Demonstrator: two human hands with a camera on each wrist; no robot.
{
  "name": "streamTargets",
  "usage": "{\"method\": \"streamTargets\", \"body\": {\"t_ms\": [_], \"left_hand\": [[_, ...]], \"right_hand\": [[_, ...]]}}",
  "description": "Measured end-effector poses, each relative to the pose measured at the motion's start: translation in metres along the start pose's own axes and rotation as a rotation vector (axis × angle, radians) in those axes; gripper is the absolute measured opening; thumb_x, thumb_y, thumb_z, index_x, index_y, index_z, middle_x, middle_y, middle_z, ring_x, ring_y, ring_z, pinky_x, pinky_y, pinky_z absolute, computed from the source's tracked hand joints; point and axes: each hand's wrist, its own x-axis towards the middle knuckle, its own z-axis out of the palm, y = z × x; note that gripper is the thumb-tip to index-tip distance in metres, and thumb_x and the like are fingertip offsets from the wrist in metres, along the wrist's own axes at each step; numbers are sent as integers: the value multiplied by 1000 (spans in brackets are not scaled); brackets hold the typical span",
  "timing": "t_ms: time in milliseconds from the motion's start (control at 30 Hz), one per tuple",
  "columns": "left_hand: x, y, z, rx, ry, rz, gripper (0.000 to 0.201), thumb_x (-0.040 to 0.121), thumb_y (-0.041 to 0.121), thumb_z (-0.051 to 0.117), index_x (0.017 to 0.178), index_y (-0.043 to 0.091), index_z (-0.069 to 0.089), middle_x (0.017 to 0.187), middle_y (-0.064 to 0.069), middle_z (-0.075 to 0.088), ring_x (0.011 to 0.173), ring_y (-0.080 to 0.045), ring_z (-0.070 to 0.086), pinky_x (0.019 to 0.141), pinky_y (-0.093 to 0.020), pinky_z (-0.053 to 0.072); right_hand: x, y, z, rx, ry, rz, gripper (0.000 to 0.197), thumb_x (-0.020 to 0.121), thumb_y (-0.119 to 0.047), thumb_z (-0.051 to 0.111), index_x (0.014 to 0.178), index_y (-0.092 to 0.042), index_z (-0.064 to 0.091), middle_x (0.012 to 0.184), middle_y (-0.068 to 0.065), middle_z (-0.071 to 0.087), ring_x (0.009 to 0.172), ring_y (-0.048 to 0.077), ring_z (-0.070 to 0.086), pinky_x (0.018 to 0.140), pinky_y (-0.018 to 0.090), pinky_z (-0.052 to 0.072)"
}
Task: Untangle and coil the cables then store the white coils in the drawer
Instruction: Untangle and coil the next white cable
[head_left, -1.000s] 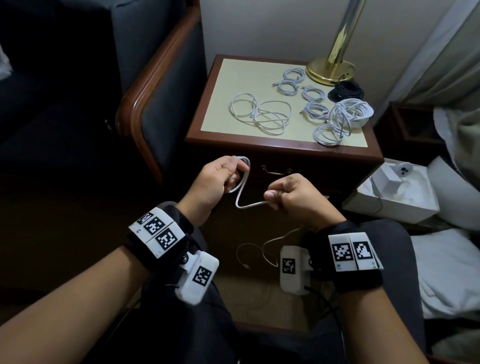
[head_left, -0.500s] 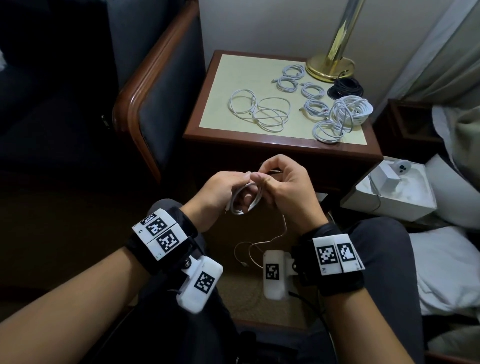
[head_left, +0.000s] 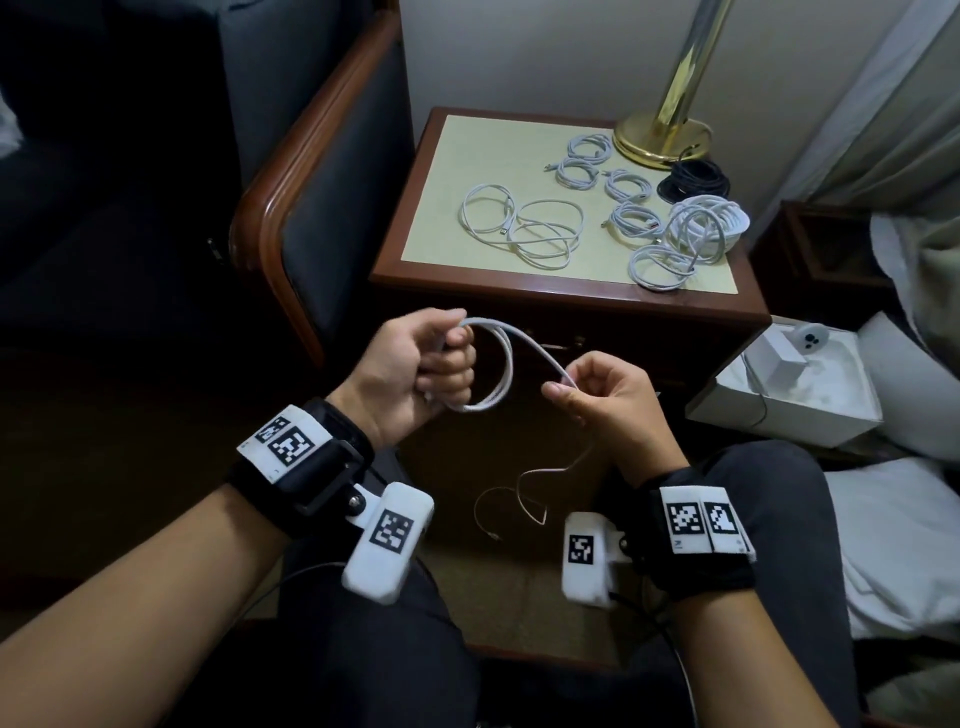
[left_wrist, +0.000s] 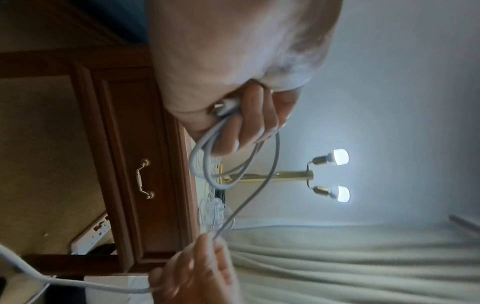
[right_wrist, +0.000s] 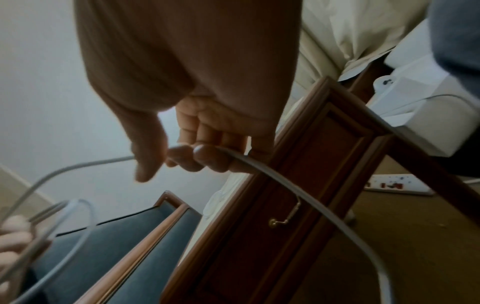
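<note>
My left hand (head_left: 441, 364) grips a small coil of white cable (head_left: 501, 374) in its curled fingers, in front of the nightstand's shut drawer (left_wrist: 140, 179). The plug end sits in the palm (left_wrist: 226, 108). My right hand (head_left: 576, 389) pinches the same cable's free run between thumb and fingers (right_wrist: 182, 154), a short way right of the coil. The rest of the cable (head_left: 524, 493) hangs down toward the floor. Several small white coils (head_left: 582, 171), a loose white cable (head_left: 519, 228) and a bigger white bundle (head_left: 691, 234) lie on the nightstand top (head_left: 467, 156).
A black cable coil (head_left: 693, 182) lies by the brass lamp base (head_left: 662, 137) at the back right. An armchair (head_left: 311, 208) stands left of the nightstand. A white box (head_left: 789, 384) sits on the floor at the right, a power strip (right_wrist: 400, 184) behind it.
Half a second ago the hands were together at the coil. Now they have drawn apart, the left holding a larger loop and the right sliding out along the cable.
</note>
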Motion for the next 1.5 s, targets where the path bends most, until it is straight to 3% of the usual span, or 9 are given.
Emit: {"method": "streamTargets", "body": {"t_ms": [333, 600, 733, 833, 967, 1067, 1167, 1233, 1500], "left_hand": [[6, 4, -11, -262, 115, 239, 20, 83, 27, 42, 65, 18, 40, 45, 8, 23, 36, -6, 20, 49, -21, 12], [9, -2, -6, -127, 203, 374, 30, 100, 22, 28, 72, 18, 38, 48, 7, 24, 40, -9, 22, 46, -21, 27], [10, -10, 2, 86, 179, 429, 31, 104, 21, 26, 75, 17, 37, 53, 5, 27, 45, -10, 24, 53, -25, 24], [8, -19, 9, 250, 137, 450, 30, 104, 23, 29, 79, 14, 41, 55, 5, 31, 48, -10, 28, 55, -25, 24], [4, -30, 24, 330, 60, 411, 23, 102, 21, 37, 85, 8, 47, 55, 7, 40, 50, -6, 35, 51, -17, 34], [-3, -38, 32, 419, 6, 343, 25, 101, 20, 36, 85, 5, 51, 60, 4, 48, 56, -9, 47, 58, -19, 44], [-9, -47, 39, 485, -36, 291, 27, 102, 17, 36, 86, 5, 54, 68, -2, 57, 65, -14, 59, 67, -22, 51], [-9, -53, 42, 503, -49, 273, 27, 102, 17, 36, 86, 5, 56, 71, -3, 62, 70, -15, 63, 70, -24, 53], [-8, -75, 46, 608, -60, 148, 27, 100, 18, 41, 91, 2, 61, 72, -7, 67, 73, -21, 66, 67, -23, 53]], "right_hand": [[6, 24, -22, -88, 244, 102, 23, 78, -1, 74, 69, -14, 56, 62, 2, 60, 51, 7, 54, 52, 18, 45], [12, -3, -47, -377, 119, 58, 25, 72, -7, 80, 60, -18, 61, 54, -2, 60, 51, 13, 57, 53, 30, 48], [3, -20, -41, -659, -37, -24, 28, 74, -10, 80, 58, -20, 59, 54, -7, 54, 49, 3, 51, 49, 20, 41], [-7, -27, -37, -804, -195, -86, 14, 79, -10, 75, 68, -14, 68, 58, -11, 53, 60, 7, 52, 59, 20, 37], [-18, -33, -33, -873, -337, -163, 18, 86, -9, 65, 71, -17, 67, 62, -9, 53, 66, 12, 54, 63, 24, 39], [-24, -31, -33, -814, -359, -238, 33, 87, -5, 60, 63, -26, 54, 59, -14, 51, 61, 1, 51, 60, 23, 39], [-30, -24, -34, -754, -340, -331, 30, 90, -13, 56, 63, -25, 54, 57, -11, 52, 56, 3, 50, 57, 22, 40], [-32, -21, -36, -686, -304, -355, 29, 91, -15, 55, 63, -23, 54, 53, -12, 48, 51, 2, 49, 53, 13, 34], [-40, 1, -39, -464, -200, -386, 21, 87, -22, 56, 72, -10, 65, 58, -10, 53, 58, 7, 52, 52, 11, 35]]}}
